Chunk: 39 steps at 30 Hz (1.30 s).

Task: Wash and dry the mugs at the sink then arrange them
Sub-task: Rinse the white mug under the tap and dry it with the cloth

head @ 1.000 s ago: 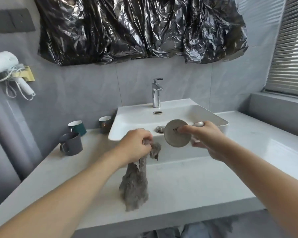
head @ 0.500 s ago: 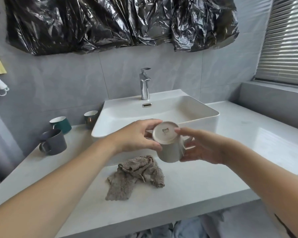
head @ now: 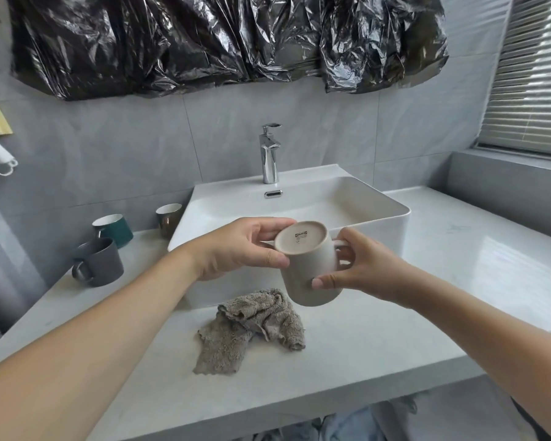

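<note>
Two hands [head: 236, 246] [head: 366, 268] around upturned mug [head: 309, 268]

Mug [head: 309, 275] mouth faces away — inside hidden; base print [head: 301, 237] illegible.

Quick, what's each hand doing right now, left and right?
Left hand: grips the base end of the beige mug, which is bottom up.
Right hand: holds the same mug, fingers at its handle, thumb on its side.

Cloth [head: 252, 329] on counter [head: 427, 313] before sink [head: 392, 218]
</note>
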Motion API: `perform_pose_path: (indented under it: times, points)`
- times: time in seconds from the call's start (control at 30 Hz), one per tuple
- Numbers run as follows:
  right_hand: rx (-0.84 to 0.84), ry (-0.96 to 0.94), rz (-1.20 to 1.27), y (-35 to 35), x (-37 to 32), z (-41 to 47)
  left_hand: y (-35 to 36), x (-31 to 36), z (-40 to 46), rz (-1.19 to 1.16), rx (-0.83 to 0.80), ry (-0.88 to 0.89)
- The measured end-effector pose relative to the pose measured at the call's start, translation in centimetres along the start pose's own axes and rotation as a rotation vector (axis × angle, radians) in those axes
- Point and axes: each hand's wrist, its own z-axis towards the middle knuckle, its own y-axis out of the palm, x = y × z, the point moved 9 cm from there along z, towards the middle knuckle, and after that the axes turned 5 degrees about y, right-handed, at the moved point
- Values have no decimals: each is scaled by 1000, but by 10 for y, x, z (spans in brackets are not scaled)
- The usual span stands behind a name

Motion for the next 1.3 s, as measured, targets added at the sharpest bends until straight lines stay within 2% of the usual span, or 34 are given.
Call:
perform_pose_path:
  times: [0.13, 0.27, 0.43, 0.53, 0.67, 0.77, 0.87, 0.97, 1.17, 1.3]
  points:
    - [-2, -37, 61, 1, 1, 2, -2, -1, -2, 14, 6, -6]
    - [-51, -118, 30, 8, -10, 2, -6, 0, -5, 25, 41, -2]
    - [-32, -142, -8, 13, -11, -1, -9, -1, -9, 26, 99, -9]
    - [20, -109, 17, 13, -3, 1, -7, -3, -11, 16, 100, -11]
    - [173, -73, -29, 9, 5, 5, -8, -8, -9, 44, 135, -33]
    - [128, -63, -51, 11, 12, 12, -7, -7, -8, 61, 153, -34]
    - [-26, -75, 97, 18, 14, 12, -7, -6, -7, 65, 148, -34]
    - [-88, 2, 343, 21, 20, 10, -8, -8, -7, 82, 155, -52]
    - [16, 19, 411, 15, 27, 12, -6, -9, -2, 102, 161, -48]
    - [20, 12, 450, 19, 26, 11, -11, -12, 0, 123, 172, -69]
